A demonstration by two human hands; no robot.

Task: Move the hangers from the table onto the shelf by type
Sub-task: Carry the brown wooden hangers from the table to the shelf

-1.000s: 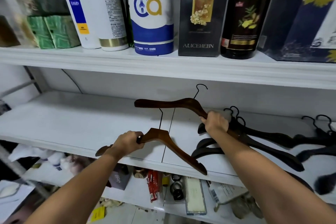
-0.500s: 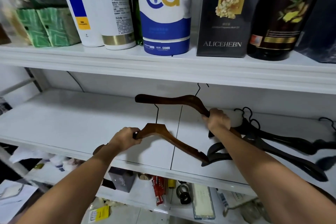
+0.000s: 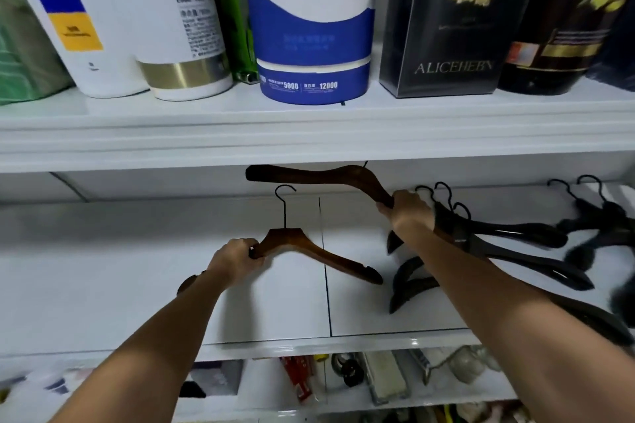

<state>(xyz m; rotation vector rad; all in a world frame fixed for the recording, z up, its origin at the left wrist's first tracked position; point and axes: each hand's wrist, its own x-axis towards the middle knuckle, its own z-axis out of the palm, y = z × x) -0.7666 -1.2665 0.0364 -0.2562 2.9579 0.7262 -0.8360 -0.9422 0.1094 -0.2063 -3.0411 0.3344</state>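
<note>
Hangers: the lower brown hanger point(image 3: 323, 256) and the upper brown hanger point(image 3: 326, 175) are both held over the mid shelf point(image 3: 103, 285). Crowding them on the rt is a pile of black hangers point(image 3: 515, 237) lying on that shelf, hooks toward the back wall. A second black bunch point(image 3: 601, 227) sits further rt. The rt forearm crosses over the pile. The upper shelf point(image 3: 137, 134) is tight overhead, and the top hanger's hook vanishes behind its lip.

Up there, L to R: green packs point(image 3: 20, 55), blue-label bottle point(image 3: 68, 10), gold-band bottle point(image 3: 185, 27), green bottle point(image 3: 237, 27), blue-white tub point(image 3: 309, 27), black box point(image 3: 446, 27), dark bottle point(image 3: 556, 45). The bottom shelf point(image 3: 268, 391) is full of small stuff, too blurry to name.

The box reads "ALICEHEBN" and the tub "5000" & "12000". Other print is too small.

Left hand point(image 3: 237, 259): fingers curled round the lower hanger's left arm, hook up, far tip low. Can't tell if it touches the shelf. Right hand point(image 3: 409, 211): fingers wrapped round the upper hanger's rt arm, just below the neck.
</note>
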